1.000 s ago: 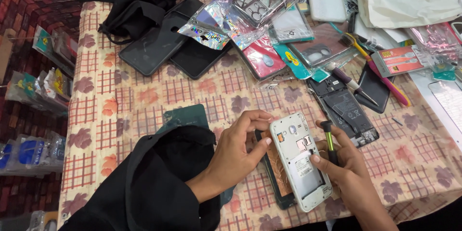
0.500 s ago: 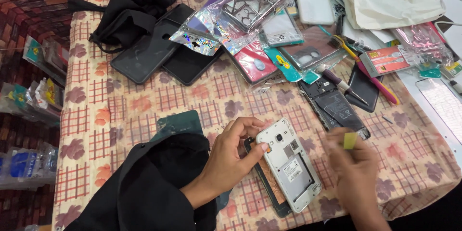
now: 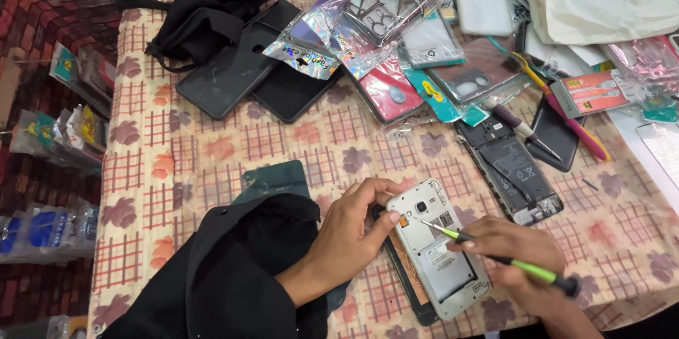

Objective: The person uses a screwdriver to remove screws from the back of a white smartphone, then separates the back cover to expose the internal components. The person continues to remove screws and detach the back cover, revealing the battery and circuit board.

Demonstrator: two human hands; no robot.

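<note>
**Screwdriver tip on the open phone**

The left hand (image 3: 353,229) is gripping the white phone (image 3: 440,258), fingers curled on its top edge near the front of the tabletop (image 3: 212,148). The right hand (image 3: 520,254) is pinching a green-handled screwdriver (image 3: 495,258), tip touching the phone's upper back. A second opened phone (image 3: 513,169) is lying just beyond, while black cases (image 3: 240,74) and packaged covers (image 3: 375,14) are crowding the far side.

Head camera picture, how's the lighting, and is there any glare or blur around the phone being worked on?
Head view: light is even and soft, shadows faint. The opened white phone, the green screwdriver in the right hand and the left hand are sharp, with no motion blur. Glare shows only on the holographic packet and the clear plastic sleeves at the top. The table edges bend slightly from the wide lens.
</note>
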